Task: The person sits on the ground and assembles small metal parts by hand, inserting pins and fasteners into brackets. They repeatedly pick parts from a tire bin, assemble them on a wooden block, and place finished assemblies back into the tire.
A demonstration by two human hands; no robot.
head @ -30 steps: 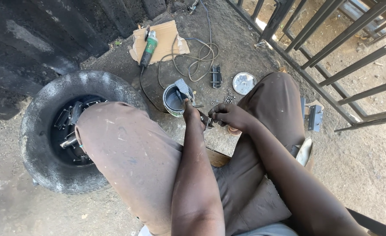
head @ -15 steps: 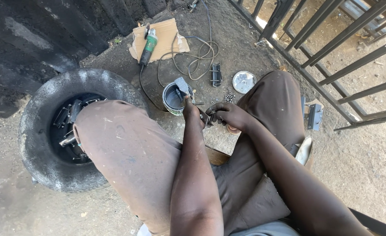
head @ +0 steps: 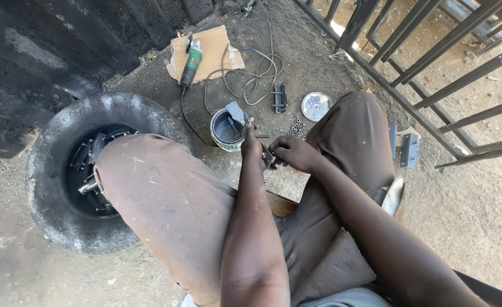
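While both hands' grip closes on small metal part, paint can sits nr

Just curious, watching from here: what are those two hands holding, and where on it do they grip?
Both the left hand and the right hand close on a small dark metal piece, one at each end. What kind of piece it is cannot be told.

Outdoor workshop, probably: tyre, grinder.

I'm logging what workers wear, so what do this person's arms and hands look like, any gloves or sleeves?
Both arms are bare: no sleeves show on either forearm. The left hand and right hand wear no gloves, and no watch or bracelet shows at the wrists. Pale dust smudges the left forearm. Brown trousers cover the legs.
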